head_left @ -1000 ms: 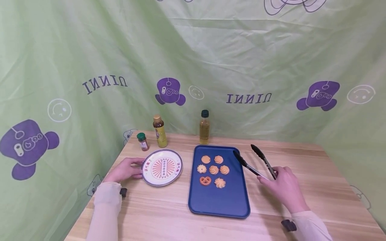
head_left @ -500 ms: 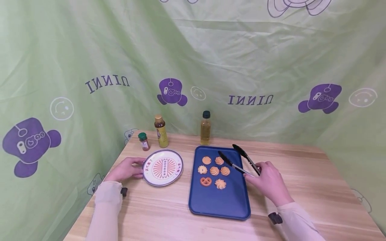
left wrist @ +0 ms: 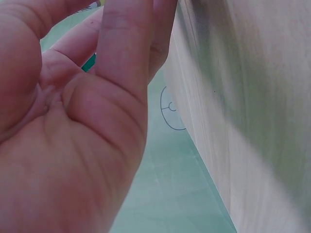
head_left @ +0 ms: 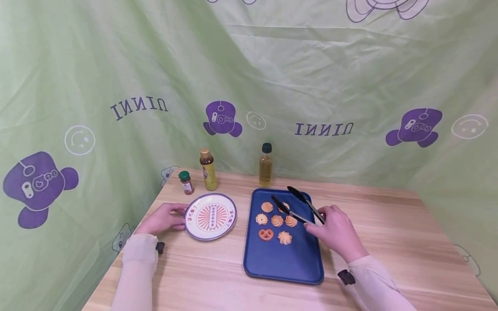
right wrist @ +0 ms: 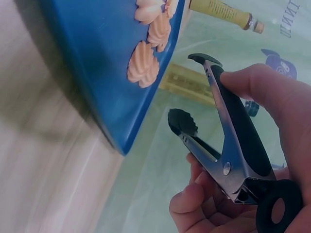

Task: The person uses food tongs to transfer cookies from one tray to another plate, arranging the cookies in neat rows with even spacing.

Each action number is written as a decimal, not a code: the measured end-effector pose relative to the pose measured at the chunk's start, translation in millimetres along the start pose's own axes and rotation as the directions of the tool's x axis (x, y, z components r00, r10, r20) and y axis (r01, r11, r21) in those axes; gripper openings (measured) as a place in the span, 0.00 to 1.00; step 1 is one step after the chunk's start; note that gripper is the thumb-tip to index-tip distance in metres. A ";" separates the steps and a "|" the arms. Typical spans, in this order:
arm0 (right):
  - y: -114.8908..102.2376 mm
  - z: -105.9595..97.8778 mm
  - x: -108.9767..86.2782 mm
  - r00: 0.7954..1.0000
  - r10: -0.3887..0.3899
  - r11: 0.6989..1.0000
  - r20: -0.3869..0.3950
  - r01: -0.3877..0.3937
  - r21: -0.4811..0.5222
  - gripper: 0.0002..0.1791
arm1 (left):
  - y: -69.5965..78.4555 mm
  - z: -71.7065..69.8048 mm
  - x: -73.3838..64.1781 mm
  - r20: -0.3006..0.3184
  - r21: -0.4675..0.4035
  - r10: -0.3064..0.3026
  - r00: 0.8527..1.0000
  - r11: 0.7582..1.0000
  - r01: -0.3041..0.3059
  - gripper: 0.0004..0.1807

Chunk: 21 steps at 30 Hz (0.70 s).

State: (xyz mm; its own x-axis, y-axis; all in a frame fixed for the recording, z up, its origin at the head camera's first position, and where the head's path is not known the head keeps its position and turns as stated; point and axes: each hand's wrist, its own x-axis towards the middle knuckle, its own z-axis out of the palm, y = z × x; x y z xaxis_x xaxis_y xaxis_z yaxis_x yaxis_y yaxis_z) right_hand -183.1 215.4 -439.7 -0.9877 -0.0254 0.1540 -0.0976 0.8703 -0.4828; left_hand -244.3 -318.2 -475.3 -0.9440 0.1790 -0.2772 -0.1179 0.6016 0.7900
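Observation:
My right hand [head_left: 337, 229] grips a pair of black-tipped metal tongs [head_left: 280, 204], whose arms are spread apart over the back right of a blue tray [head_left: 284, 263]. One tip overlaps a swirl cookie in the back row. On the tray lie several cookies, among them a round one [head_left: 266, 207], a swirled one [head_left: 277, 221] and a pretzel-shaped one [head_left: 266, 235]. In the right wrist view nothing is between the tips of the tongs [right wrist: 233, 116]. My left hand [head_left: 165, 217] holds the left rim of a round patterned plate [head_left: 211, 217], thumb in front and fingers behind.
Behind the plate stand a small green-capped spice jar [head_left: 186, 183] and a yellow-labelled bottle [head_left: 209, 172]. An oil bottle [head_left: 266, 168] is just behind the tray. A green printed cloth [head_left: 233, 65] hangs behind the wooden table [head_left: 389, 233].
My right hand has carried the tongs leftward, from beside the tray to above its back cookies. The left hand and the plate have stayed in place.

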 end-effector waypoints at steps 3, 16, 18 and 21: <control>-5.3 -0.4 1.3 0.999 -0.021 1.000 0.028 0.022 -0.019 0.37 | -0.6 -0.2 1.5 0.004 -0.007 0.006 1.000 1.000 -0.006 0.33; -25.9 4.7 8.3 0.990 -0.066 0.995 0.127 0.074 -0.061 0.30 | -0.7 0.7 1.7 0.006 -0.015 -0.001 1.000 1.000 0.001 0.33; -27.8 5.4 9.5 0.989 -0.077 0.994 0.128 0.086 -0.068 0.29 | 0.5 0.8 1.2 0.003 -0.018 -0.007 1.000 1.000 0.007 0.33; -31.0 5.8 11.3 0.987 -0.095 0.992 0.129 0.105 -0.074 0.29 | 2.2 0.0 -0.1 0.001 -0.013 -0.008 1.000 1.000 0.008 0.33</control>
State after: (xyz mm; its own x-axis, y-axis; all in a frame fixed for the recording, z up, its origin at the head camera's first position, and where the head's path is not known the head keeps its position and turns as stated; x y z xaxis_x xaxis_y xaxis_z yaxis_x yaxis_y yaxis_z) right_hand -191.9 185.2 -427.9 -0.9815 -0.1707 0.0868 -0.1913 0.8969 -0.3988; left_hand -244.5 -317.0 -473.6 -0.9427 0.1749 -0.2843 -0.1296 0.5930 0.7947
